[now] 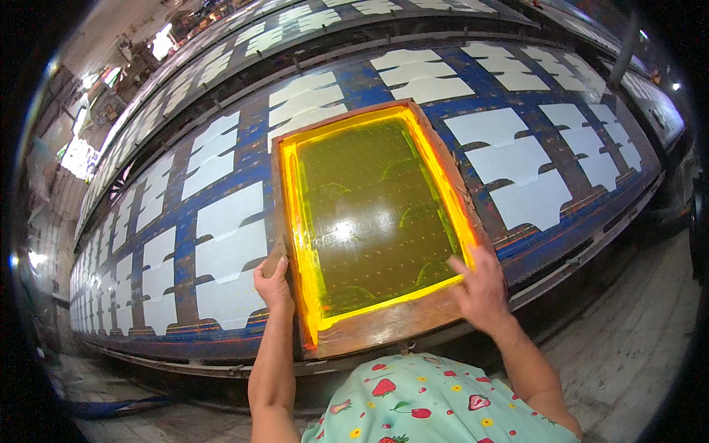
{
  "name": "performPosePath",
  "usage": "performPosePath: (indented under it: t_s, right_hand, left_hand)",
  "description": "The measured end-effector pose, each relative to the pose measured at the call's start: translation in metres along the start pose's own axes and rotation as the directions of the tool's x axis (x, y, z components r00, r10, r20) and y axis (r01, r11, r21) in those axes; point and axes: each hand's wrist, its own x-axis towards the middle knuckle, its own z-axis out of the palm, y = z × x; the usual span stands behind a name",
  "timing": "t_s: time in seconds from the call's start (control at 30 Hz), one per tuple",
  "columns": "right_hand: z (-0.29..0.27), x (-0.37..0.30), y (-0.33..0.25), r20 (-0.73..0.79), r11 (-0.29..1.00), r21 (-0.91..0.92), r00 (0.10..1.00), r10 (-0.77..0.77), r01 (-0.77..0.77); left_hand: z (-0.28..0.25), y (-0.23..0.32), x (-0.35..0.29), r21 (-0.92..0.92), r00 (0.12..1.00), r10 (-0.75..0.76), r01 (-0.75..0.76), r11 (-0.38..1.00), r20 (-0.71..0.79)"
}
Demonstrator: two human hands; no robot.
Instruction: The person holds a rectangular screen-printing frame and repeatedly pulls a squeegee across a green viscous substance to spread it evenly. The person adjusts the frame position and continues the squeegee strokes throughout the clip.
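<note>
A screen-printing frame (384, 330) lies before me on the long table, its wooden edges stained red-brown. Bright yellow paint or tape borders its dark olive mesh (354, 221), which carries rows of small dots and faint curved shapes. My left hand (275, 288), beside the frame's left edge, is closed on a flat brown piece (276, 255), perhaps wood; whether this piece joins the frame I cannot tell. Over the lower right corner is my right hand (481, 288), slightly blurred, its fingers apart and nothing visible in them. Whether it touches the frame is unclear.
White cut fabric pieces (509, 159) lie in rows on the blue-stained table (362, 87), on both sides of the frame. Another long table (295, 33) with similar pieces runs behind. A metal rail (546, 289) follows the near edge. Grey floor (620, 354) shows at lower right.
</note>
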Motion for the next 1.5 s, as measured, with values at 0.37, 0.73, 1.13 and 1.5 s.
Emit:
performPosePath:
  t_s: [0.37, 0.73, 1.13, 1.5]
  right_hand:
    - [0.006, 0.018, -0.093, 0.248, 0.895, 0.153, 0.861, -0.445, 0.419]
    - [0.014, 0.034, -0.120, 0.504, 0.955, 0.104, 0.813, -0.291, 0.277]
    - [0.049, 0.036, -0.127, 0.193, 0.919, 0.062, 0.899, -0.393, 0.389]
    - [0.141, 0.231, -0.076, 0.129, 0.894, -0.014, 0.887, -0.443, 0.449]
  left_hand:
    - [0.007, -0.017, 0.006, 0.164, 0.993, 0.076, -0.060, 0.985, -0.090]
    - [0.005, -0.011, -0.001, 0.277, 0.972, 0.231, -0.211, 0.938, -0.044]
    - [0.003, 0.000, -0.002, 0.123, 0.997, 0.077, -0.076, 0.989, -0.004]
    - [0.003, 0.007, -0.007, 0.112, 0.998, 0.067, -0.065, 0.992, -0.015]
